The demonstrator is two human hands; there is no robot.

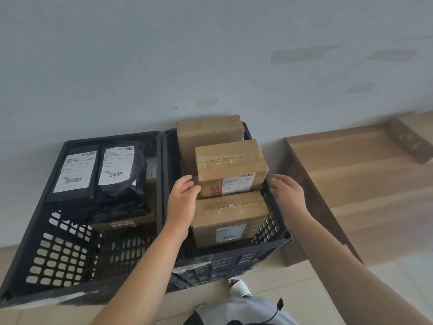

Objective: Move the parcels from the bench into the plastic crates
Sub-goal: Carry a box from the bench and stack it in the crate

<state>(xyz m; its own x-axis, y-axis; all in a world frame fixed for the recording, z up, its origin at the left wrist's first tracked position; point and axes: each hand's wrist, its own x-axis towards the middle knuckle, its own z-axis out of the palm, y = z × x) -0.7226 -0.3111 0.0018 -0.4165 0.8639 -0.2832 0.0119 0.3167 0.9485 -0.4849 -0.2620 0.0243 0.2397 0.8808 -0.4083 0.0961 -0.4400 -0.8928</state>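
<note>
Middle cardboard parcel (pixel 230 168) standing on edge in the right crate (pixel 276 240), between a taller box (pixel 209 131) behind and a lower box (pixel 228 219) in front. We see the left hand (pixel 184 195) with relaxed fingers touching its left side, gripping nothing; the right hand (pixel 287 192) hovers open just beside it, apart. Risk, in our judgement: unsupported, the upright parcel may tip against the crate wall. The left crate (pixel 46 242) holds black mailers (pixel 98 174). We cannot read the labels; the bench (pixel 365 174) is cut off at right.
</note>
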